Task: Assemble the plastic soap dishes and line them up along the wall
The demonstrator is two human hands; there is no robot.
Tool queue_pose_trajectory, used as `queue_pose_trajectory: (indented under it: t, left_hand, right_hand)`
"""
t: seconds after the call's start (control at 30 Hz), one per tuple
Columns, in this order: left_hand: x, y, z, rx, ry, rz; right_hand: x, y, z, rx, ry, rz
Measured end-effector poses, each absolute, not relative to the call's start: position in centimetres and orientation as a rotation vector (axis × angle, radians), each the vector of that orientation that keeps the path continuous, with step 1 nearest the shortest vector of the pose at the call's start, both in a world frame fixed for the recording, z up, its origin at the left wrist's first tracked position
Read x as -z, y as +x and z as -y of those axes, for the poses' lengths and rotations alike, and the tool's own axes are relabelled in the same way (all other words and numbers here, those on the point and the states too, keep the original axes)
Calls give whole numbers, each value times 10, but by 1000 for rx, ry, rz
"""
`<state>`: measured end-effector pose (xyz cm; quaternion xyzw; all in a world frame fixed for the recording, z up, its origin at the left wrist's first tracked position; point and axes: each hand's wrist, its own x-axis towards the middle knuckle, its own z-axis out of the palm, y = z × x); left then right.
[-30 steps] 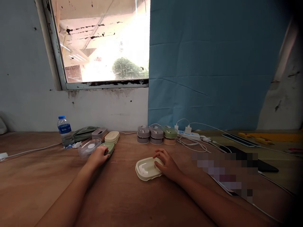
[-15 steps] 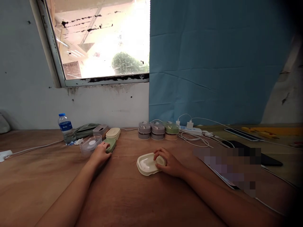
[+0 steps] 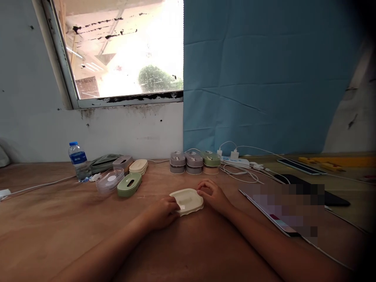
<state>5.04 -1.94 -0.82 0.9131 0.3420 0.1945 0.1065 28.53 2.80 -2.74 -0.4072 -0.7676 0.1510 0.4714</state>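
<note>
Tabletop (image 3: 182,254), brown, seen from above; we take the green slotted box (image 3: 129,185) as landmark for everything that follows. Cream lid (image 3: 189,200) lies right of that box and somewhat nearer to us, flat on the wood, recessed face up. Its long axis runs crosswise, from one hand toward the other, the right end set a touch farther off.

Left hand (image 3: 164,211): right of the green box and nearer us, at the lid's left end. Fingertips lap over the rim, thumb low at the near side. Whether they pinch or merely rest, we cannot tell. Lid lies to the right of these fingers.

Right hand (image 3: 216,197): farther right of the box, at the lid's far right corner. Fingers loosely curved, unclenched, a gap showing between thumb and forefinger; thumb tip at the rim. Lid lies to the left of these fingers. Both hands are at the piece, one per end; we judge the left the more engaged, since its fingers overlap the rim.

Around the landmark we log: clear container (image 3: 109,182) just left; cream stack (image 3: 139,166) and mauve slotted box (image 3: 122,162) behind; water bottle (image 3: 79,163) farther left and back; paired boxes (image 3: 194,162) well right and back.
</note>
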Motion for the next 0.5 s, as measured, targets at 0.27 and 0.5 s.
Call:
queue_pose_trajectory:
  t: [0.27, 0.5]
  left_hand:
    - [-28, -8, -52, -758, 2667, -1553]
    - [-39, -58, -144, -570, 2677, -2093]
  right_hand:
    - [26, 278, -20, -361, -1009, 1912]
    - [22, 272, -7, -395, -974, 2014]
